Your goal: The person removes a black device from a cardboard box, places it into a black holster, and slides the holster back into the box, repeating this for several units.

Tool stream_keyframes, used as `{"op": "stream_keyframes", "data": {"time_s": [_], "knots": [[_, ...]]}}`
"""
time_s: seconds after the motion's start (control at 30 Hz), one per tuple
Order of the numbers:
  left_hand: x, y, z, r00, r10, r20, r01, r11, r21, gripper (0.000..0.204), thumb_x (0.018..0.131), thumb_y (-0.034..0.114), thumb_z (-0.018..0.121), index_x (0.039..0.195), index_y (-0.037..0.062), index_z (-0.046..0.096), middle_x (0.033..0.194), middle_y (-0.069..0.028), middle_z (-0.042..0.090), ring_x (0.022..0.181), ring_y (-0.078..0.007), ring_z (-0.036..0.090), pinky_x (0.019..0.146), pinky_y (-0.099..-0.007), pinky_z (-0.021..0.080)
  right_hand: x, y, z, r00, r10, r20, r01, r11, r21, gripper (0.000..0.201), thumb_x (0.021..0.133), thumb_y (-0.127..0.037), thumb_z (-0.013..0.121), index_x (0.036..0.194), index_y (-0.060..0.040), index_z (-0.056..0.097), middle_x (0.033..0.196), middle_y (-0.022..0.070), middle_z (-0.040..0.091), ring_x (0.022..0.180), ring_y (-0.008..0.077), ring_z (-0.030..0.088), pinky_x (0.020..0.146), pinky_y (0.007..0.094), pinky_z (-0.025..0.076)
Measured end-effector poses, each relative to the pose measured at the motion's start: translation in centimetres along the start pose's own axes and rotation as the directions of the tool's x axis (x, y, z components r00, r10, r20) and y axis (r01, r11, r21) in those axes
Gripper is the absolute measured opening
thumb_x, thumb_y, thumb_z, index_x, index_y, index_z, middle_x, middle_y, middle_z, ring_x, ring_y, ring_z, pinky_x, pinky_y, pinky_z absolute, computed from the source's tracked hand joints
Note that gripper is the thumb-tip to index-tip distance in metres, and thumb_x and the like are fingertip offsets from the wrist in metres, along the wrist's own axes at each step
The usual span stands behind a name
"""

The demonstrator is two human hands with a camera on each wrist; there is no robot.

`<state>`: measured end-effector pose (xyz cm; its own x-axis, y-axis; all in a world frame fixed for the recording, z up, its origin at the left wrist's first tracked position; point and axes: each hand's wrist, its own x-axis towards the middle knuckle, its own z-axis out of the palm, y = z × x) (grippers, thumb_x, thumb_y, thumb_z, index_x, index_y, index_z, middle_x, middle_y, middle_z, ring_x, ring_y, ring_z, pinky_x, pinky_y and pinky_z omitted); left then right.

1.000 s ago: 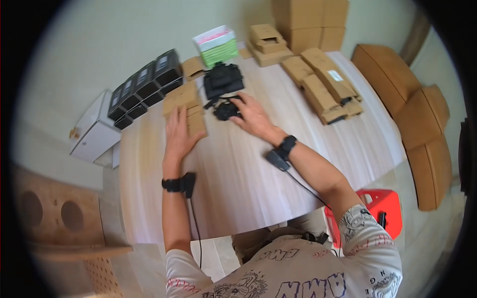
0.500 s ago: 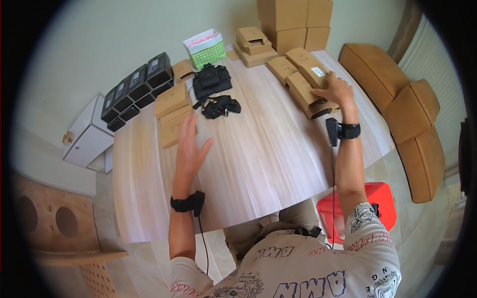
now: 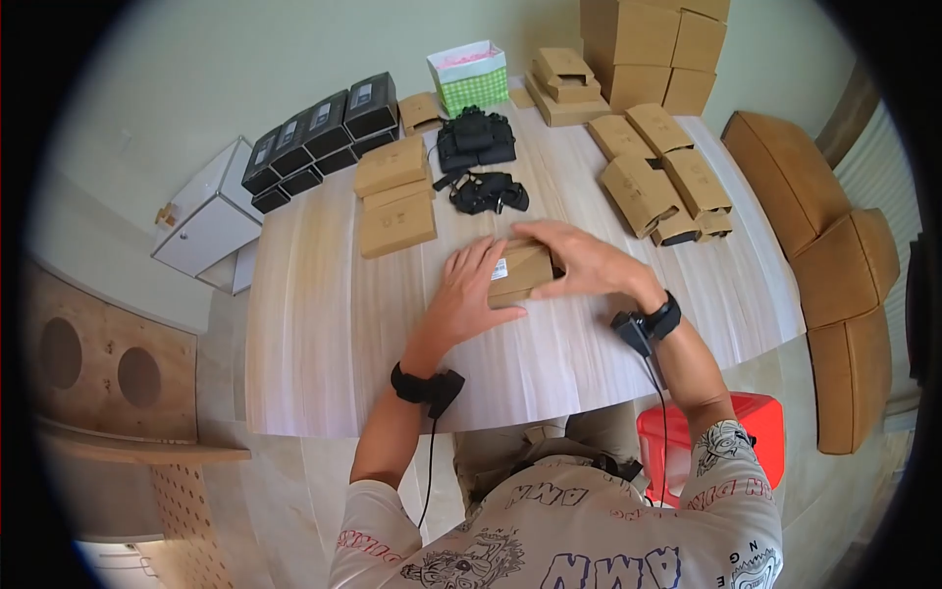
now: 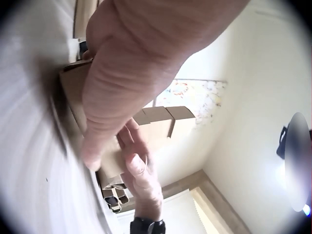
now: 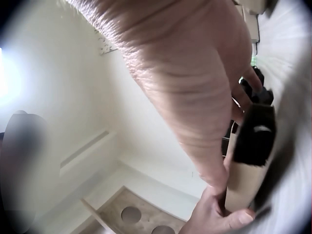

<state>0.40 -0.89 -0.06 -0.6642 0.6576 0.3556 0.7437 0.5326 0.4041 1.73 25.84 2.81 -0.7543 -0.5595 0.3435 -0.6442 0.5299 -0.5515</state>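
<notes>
A small brown cardboard box (image 3: 530, 267) with a white label lies on the table in front of me, held from both ends. My left hand (image 3: 465, 297) grips its left end, fingers along the far side and thumb at the near side. Across the right end, my right hand (image 3: 592, 265) spans the box between thumb and fingers. In the right wrist view, the end of the box (image 5: 240, 187) facing the camera shows a black part (image 5: 255, 134). Just beyond the hands lies a bundle of black straps (image 3: 488, 193), with black gear (image 3: 476, 140) behind it.
Brown boxes (image 3: 397, 224) stand at the left, near stacked black boxes (image 3: 319, 128). More brown boxes (image 3: 643, 191) lie at the right. A green checked bag (image 3: 471, 83) and large cartons (image 3: 648, 49) are at the back. A red bin (image 3: 765, 432) stands below the table's front right.
The right hand went from the black straps to the right-hand boxes, then brought the labelled box to the front middle. The left hand left the left-hand boxes and now holds this box too.
</notes>
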Motion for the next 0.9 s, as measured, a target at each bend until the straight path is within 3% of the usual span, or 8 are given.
{"op": "stream_keyframes", "data": {"time_s": [0.07,0.13,0.17,0.27,0.47,0.57,0.77,0.9], "knots": [[-1.0,-1.3,0.9,0.997,-0.016,0.073,0.015,1.000,0.009,0.106,0.074,0.042,0.095,0.158,0.0008,0.044,0.160,-0.0223,0.046,0.149,-0.0406,0.042,0.122,-0.0529,0.034,-0.6,1.9,-0.2,0.992,0.008,-0.124,-0.005,1.000,0.027,0.064,0.091,-0.029,0.081,0.142,0.0031,0.059,0.134,0.0240,0.068,0.120,0.0362,0.067,0.106,0.0444,0.053],[-0.8,-1.4,0.7,0.999,-0.039,0.009,0.038,0.997,0.071,0.102,0.073,0.040,0.095,0.154,0.0001,0.048,0.152,-0.0217,0.052,0.142,-0.0409,0.047,0.118,-0.0509,0.038,-1.0,3.7,-1.9,0.892,0.414,-0.180,-0.361,0.894,0.266,0.041,0.095,-0.022,0.076,0.127,0.0033,0.069,0.114,0.0173,0.077,0.099,0.0280,0.074,0.091,0.0396,0.058],[-0.6,-1.4,0.7,0.999,-0.040,0.013,0.039,0.997,0.065,0.102,0.073,0.040,0.095,0.154,0.0001,0.048,0.152,-0.0217,0.052,0.142,-0.0409,0.047,0.118,-0.0509,0.038,-1.3,4.0,-1.8,0.871,0.409,-0.273,-0.383,0.912,0.144,0.025,0.098,-0.018,0.072,0.112,0.0027,0.074,0.095,0.0109,0.079,0.083,0.0201,0.073,0.080,0.0357,0.059],[-0.5,-1.4,0.7,0.996,-0.085,0.016,0.085,0.995,-0.043,0.101,0.073,0.039,0.095,0.153,0.0000,0.049,0.144,-0.0201,0.056,0.136,-0.0405,0.051,0.115,-0.0490,0.041,-1.9,5.7,-0.8,0.893,0.450,0.001,-0.438,0.868,0.233,0.022,0.102,-0.016,0.069,0.111,0.0036,0.073,0.093,0.0050,0.077,0.080,0.0155,0.068,0.075,0.0343,0.056],[-0.1,-1.8,1.0,0.998,-0.050,-0.023,0.050,0.999,-0.004,0.100,0.073,0.038,0.096,0.153,-0.0003,0.049,0.136,-0.0193,0.057,0.128,-0.0401,0.054,0.110,-0.0478,0.044,-1.2,2.8,-1.0,0.903,0.394,-0.173,-0.402,0.916,-0.008,0.018,0.095,-0.013,0.072,0.109,-0.0009,0.073,0.101,0.0158,0.075,0.087,0.0310,0.072,0.080,0.0403,0.057],[-0.2,-1.9,1.2,0.999,-0.036,-0.032,0.036,0.999,-0.011,0.100,0.073,0.038,0.095,0.153,-0.0013,0.049,0.137,-0.0196,0.057,0.129,-0.0395,0.053,0.111,-0.0481,0.043,-1.5,1.6,-2.6,0.788,0.077,-0.610,-0.464,0.726,-0.507,0.058,0.083,-0.018,0.085,0.135,-0.0056,0.061,0.115,0.0191,0.066,0.112,0.0391,0.064,0.096,0.0471,0.051],[-0.1,-1.6,1.3,0.998,-0.063,-0.020,0.063,0.998,-0.003,0.100,0.074,0.039,0.094,0.152,-0.0034,0.049,0.138,-0.0196,0.057,0.131,-0.0386,0.052,0.113,-0.0490,0.039,-3.4,4.3,-3.9,0.657,0.531,-0.535,-0.742,0.580,-0.336,0.073,0.087,-0.020,0.081,0.150,-0.0058,0.047,0.113,0.0258,0.070,0.104,0.0460,0.069,0.094,0.0552,0.053],[-0.1,-1.8,1.3,0.997,-0.072,-0.009,0.072,0.997,0.001,0.100,0.074,0.040,0.094,0.152,-0.0035,0.049,0.137,-0.0197,0.057,0.130,-0.0387,0.052,0.113,-0.0492,0.038,-4.5,5.7,-7.0,0.593,0.439,-0.675,-0.683,0.718,-0.133,0.067,0.094,-0.028,0.072,0.151,-0.0028,0.048,0.127,0.0307,0.070,0.112,0.0475,0.070,0.099,0.0521,0.054]]}}
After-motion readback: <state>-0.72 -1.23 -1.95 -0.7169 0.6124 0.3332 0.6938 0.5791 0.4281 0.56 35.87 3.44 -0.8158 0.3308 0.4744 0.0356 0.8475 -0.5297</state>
